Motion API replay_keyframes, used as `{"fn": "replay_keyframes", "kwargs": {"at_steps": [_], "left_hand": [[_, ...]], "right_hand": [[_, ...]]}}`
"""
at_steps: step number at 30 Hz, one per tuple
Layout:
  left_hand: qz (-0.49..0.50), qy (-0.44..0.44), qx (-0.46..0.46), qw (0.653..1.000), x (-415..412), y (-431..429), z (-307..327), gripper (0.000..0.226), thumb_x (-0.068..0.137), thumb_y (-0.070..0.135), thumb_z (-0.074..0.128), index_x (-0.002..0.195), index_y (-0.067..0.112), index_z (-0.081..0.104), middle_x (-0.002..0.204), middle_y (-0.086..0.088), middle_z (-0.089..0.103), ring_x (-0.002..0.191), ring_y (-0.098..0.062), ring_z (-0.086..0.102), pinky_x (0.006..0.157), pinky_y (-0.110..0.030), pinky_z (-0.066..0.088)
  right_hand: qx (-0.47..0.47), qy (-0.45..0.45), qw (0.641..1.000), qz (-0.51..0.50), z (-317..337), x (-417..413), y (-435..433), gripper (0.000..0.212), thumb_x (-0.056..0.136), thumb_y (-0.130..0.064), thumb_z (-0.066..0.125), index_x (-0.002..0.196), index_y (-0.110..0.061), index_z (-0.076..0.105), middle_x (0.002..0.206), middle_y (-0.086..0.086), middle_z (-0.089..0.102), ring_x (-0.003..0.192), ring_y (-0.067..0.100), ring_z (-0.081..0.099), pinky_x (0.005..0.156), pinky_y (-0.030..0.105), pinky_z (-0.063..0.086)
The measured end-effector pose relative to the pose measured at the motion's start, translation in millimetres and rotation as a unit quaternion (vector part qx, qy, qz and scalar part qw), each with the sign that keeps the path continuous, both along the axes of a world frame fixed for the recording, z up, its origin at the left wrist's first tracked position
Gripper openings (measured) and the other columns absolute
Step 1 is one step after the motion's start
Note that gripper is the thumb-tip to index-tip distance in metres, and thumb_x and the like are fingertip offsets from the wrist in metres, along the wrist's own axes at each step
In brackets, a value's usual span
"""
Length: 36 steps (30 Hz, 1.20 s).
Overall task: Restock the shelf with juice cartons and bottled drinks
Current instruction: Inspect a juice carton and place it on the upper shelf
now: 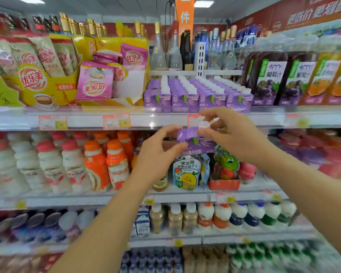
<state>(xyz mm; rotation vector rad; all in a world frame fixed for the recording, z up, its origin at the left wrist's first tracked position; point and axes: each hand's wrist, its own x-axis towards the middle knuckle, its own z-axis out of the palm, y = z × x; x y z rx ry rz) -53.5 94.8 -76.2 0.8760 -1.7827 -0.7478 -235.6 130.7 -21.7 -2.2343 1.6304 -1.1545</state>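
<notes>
A small purple juice carton [195,139] with a white cap hangs in the air just below the front lip of the upper shelf [87,120]. My left hand [158,152] pinches its left end. My right hand [232,133] grips its right side and top near the cap. Directly above, several rows of matching purple cartons [197,95] fill the middle of that shelf. Dark grape juice bottles [274,77] and orange juice bottles [327,77] stand to their right.
Yellow display boxes with pink milk-tea sachets [95,83] sit left of the cartons. Below are white and orange drink bottles [95,164], fruit pouches [187,174] and a red tray [224,184]. Lower shelves hold more bottles [215,215]. Glass bottles [175,52] stand behind.
</notes>
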Motion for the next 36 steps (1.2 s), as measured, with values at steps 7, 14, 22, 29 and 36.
{"fn": "replay_keyframes", "kwargs": {"at_steps": [7,14,22,29,36], "left_hand": [[-0.057,-0.018,0.146,0.987,-17,38,-58,0.032,0.088,0.023,0.067,0.103,0.047,0.053,0.111,0.017,0.061,0.088,0.007,0.062,0.07,-0.01,0.048],[-0.05,0.03,0.239,0.969,-29,70,-106,0.025,0.087,0.032,0.068,0.112,0.036,0.066,0.11,0.012,0.068,0.099,-0.011,0.066,0.091,-0.04,0.054],[-0.016,0.085,0.222,0.971,-37,93,-112,0.014,0.091,0.015,0.063,0.103,0.016,0.069,0.084,0.007,0.072,0.071,0.005,0.067,0.059,-0.007,0.046],[-0.015,0.186,0.338,0.923,-44,102,-123,0.009,0.09,0.017,0.062,0.092,0.022,0.07,0.085,0.003,0.075,0.086,-0.012,0.069,0.083,-0.031,0.055],[-0.03,0.187,0.355,0.915,-45,105,-129,0.01,0.092,0.017,0.06,0.095,0.023,0.068,0.081,0.007,0.074,0.084,-0.009,0.069,0.084,-0.033,0.055]], "right_hand": [[0.165,-0.035,0.985,0.022,-73,-37,40,0.045,0.083,-0.028,0.071,0.126,-0.023,0.057,0.106,-0.011,0.065,0.089,0.003,0.064,0.08,0.029,0.055],[0.14,-0.097,0.985,0.028,-115,-42,80,0.04,0.079,-0.01,0.076,0.096,-0.042,0.059,0.088,-0.016,0.066,0.085,-0.004,0.061,0.074,0.013,0.051],[0.097,-0.077,0.992,0.019,-120,-44,101,0.043,0.077,-0.012,0.077,0.096,-0.045,0.056,0.104,-0.028,0.056,0.096,-0.003,0.056,0.08,0.007,0.047],[0.082,-0.078,0.994,0.013,-130,-48,111,0.048,0.076,-0.013,0.078,0.101,-0.047,0.056,0.105,-0.021,0.062,0.1,-0.001,0.059,0.087,0.017,0.051],[0.129,-0.143,0.981,0.01,-132,-47,118,0.042,0.074,-0.013,0.078,0.096,-0.044,0.06,0.091,-0.017,0.066,0.081,0.0,0.064,0.07,0.008,0.05]]}}
